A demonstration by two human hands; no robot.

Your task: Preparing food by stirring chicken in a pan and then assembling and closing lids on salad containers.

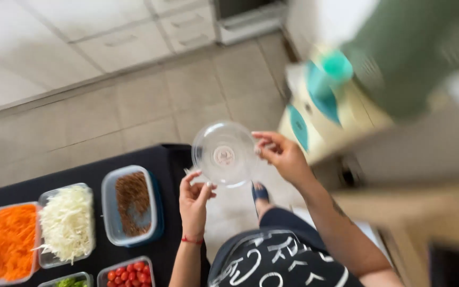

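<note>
Lid point(224, 154), clear and round, held up over the floor off the table's edge, flat face turned toward the camera, no long axis to speak of. Pinched at the rim from two sides: left hand point(194, 201) gripping at about seven o'clock, right hand point(283, 155) at three o'clock, both equally close. Down at eight o'clock, on a black table point(134, 159), open containers: shredded carrot point(9, 242), shredded white cabbage point(68, 223), brown grains in a blue-rimmed tub point(132, 204), cherry tomatoes point(130, 272), something green point(70, 281) cut off at the bottom edge. Blurred furniture at two o'clock.
</note>
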